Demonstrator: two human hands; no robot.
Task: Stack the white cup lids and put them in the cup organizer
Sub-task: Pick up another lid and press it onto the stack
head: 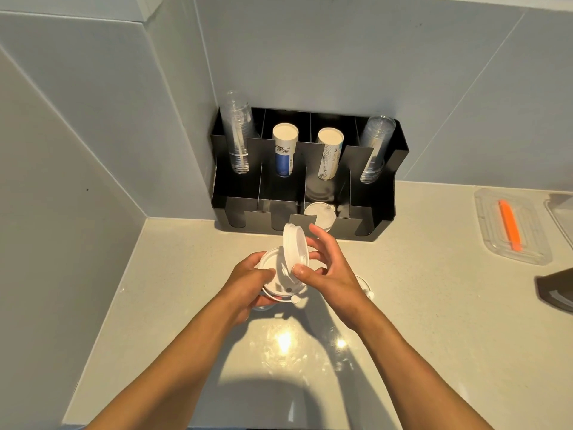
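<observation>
My left hand (248,283) is cradling the flat stack of round white plastic lids (274,279); my right hand (325,268) is pinching another white lid (294,246) on edge at the stack's one o'clock, rim running twelve-to-six, black organizer (387,193) beyond at twelve.

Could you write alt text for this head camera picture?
Two bare hands over a pale counter: the left hand holds white lids, the right hand tilts another lid on edge. Behind stands a black cup organizer.
</observation>
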